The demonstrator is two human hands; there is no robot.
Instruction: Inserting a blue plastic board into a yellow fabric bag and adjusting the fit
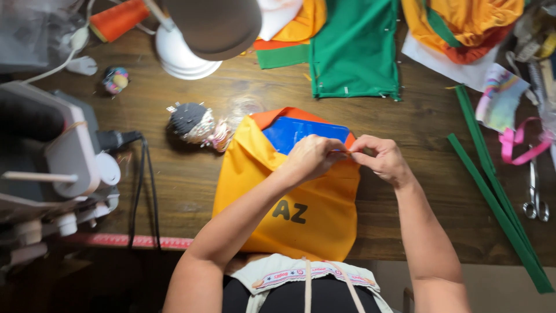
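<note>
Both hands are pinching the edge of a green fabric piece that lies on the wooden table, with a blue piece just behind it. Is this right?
Not quite: the head view shows the left hand and right hand pinching the edge of an orange fabric piece, not a green one. The rest holds: it lies on the wooden table, with a blue piece just behind.

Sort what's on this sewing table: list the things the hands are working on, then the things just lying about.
In hand:
left hand
right hand
yellow fabric piece
blue fabric piece

Lying about:
pincushion
green fabric
green strips
scissors
orange thread spool
lamp
sewing machine
pink ribbon
</note>
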